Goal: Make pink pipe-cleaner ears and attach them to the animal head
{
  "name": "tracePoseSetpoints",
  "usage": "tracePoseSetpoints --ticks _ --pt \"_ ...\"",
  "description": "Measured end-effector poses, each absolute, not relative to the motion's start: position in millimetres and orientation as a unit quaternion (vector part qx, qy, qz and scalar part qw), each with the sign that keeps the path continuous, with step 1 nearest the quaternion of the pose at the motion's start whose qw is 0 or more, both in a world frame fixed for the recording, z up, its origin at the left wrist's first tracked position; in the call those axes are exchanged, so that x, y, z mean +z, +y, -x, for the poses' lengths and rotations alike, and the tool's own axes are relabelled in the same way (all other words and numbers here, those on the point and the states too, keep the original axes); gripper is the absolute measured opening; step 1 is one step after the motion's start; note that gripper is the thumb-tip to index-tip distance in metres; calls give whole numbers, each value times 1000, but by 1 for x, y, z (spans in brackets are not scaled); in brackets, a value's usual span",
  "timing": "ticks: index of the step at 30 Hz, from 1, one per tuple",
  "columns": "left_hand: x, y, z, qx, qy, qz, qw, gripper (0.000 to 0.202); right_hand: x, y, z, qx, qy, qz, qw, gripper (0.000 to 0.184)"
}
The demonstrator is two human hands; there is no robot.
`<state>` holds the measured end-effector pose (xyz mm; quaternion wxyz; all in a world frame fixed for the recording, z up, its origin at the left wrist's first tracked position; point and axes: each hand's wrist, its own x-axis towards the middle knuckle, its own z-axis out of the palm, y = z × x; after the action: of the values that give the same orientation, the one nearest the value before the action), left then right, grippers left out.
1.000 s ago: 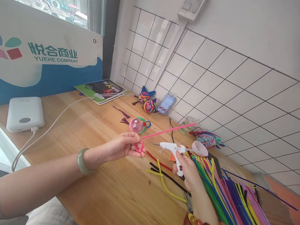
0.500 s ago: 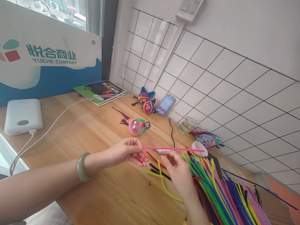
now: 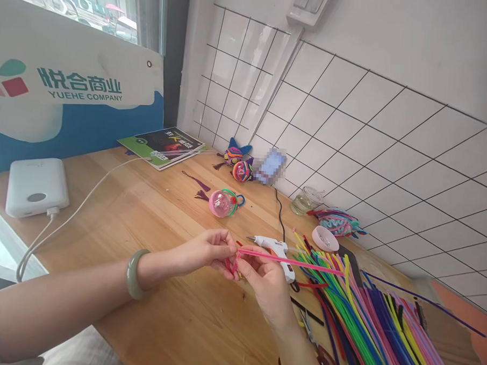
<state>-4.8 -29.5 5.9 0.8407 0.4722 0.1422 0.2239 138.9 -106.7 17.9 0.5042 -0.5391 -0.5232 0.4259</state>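
Note:
A pink pipe cleaner [image 3: 296, 262] is between my two hands, its long straight end sticking out to the right over the bundle. My left hand [image 3: 220, 251] pinches its bent part, where a short folded piece hangs below the fingers. The thumb and fingers of my right hand [image 3: 263, 275] close on the same pipe cleaner right beside the left fingertips. Just beyond my hands lies a white hot glue gun [image 3: 273, 245]. Farther back, a clear and pink ball ornament [image 3: 223, 203] with a purple tassel rests on the table.
A large bundle of coloured pipe cleaners [image 3: 355, 306] spreads across the right. Scissors [image 3: 307, 328] lie partly under my right forearm. Behind stand a pink bowl [image 3: 325, 238], a glass jar [image 3: 302, 202] and wrapped ornaments [image 3: 242, 170]. A white power bank [image 3: 37, 188] with a cable sits left.
My right hand has moved left to meet my left hand and now grips the pink pipe cleaner. The pipe cleaner's free end has tilted downward, and more of the glue gun shows.

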Motion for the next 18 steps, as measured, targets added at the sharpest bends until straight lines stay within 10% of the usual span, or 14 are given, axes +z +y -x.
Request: tracePoseSetpoints --ticks 18 --pt "7 -31 5 220 148 -484 834 20 16 -109 -134 405 -537 550 494 13"
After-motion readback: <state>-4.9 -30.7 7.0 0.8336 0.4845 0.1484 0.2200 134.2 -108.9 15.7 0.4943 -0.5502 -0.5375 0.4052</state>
